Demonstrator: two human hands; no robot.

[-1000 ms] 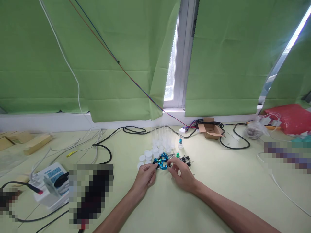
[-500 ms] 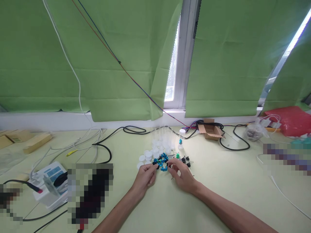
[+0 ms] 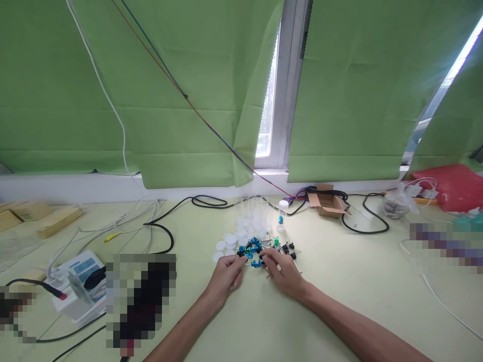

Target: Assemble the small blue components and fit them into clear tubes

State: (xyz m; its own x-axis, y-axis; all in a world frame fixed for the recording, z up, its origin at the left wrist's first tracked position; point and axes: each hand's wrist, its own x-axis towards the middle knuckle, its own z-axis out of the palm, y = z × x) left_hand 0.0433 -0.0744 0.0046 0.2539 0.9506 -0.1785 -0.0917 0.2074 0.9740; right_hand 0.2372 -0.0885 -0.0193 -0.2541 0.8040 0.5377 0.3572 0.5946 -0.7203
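My left hand (image 3: 227,272) is closed in a pinch, and a thin pale rod seems to stick out from its fingertips toward the right. My right hand (image 3: 284,271) pinches a small blue part (image 3: 257,263) with something dark at its end. The two hands face each other a short gap apart. Just behind them lies a pile of blue parts (image 3: 252,246). White round caps (image 3: 221,246) are heaped to the left, and several black parts (image 3: 291,249) with thin metal pins lie to the right, beside a small green part (image 3: 276,242).
Clear tubes (image 3: 260,216) stand behind the pile, next to a capped clear bottle (image 3: 280,218) with a blue piece inside. Farther back are an open cardboard box (image 3: 327,203) and black cable (image 3: 365,231). A white power box (image 3: 77,284) with leads sits at left.
The blue part at my right fingertips has shifted slightly right, and the thin rod by my left fingers now shows more. Both hands otherwise stay almost in place.
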